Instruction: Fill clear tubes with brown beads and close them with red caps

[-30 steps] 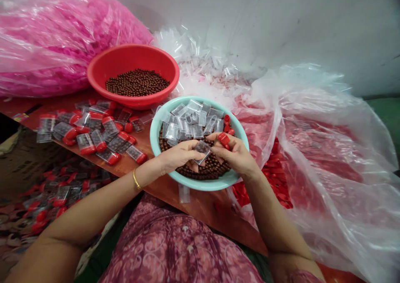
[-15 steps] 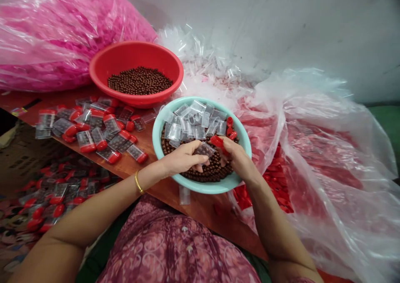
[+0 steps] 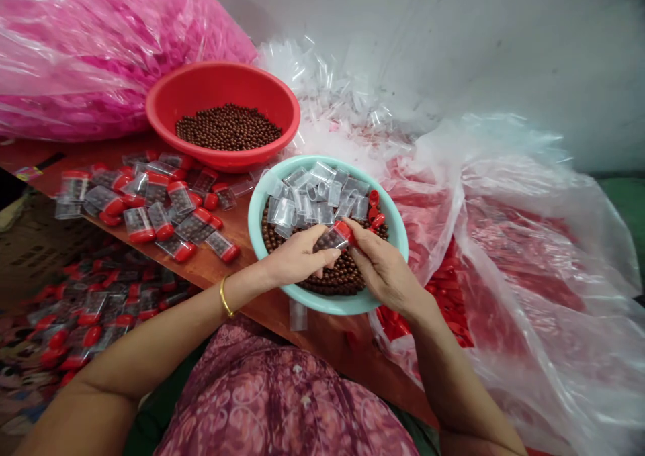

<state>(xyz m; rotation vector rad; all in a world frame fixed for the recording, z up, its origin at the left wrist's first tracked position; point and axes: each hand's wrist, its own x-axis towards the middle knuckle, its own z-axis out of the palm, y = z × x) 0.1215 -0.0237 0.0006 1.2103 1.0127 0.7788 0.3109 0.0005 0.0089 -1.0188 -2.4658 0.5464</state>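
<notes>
Over a teal bowl my left hand pinches a small clear plastic container filled with brown beads. My right hand presses a red cap onto the container's end with its fingertips. The bowl holds brown beads, several empty clear containers and a few loose red caps. A gold bangle sits on my left wrist.
A red bowl of brown beads stands behind. Several filled red-capped containers lie on the brown table, more below left. A pink plastic bag sits far left, a clear bag of red caps right.
The right hand brought the red cap from beside the container onto its end. The container has tilted and risen slightly in the left hand.
</notes>
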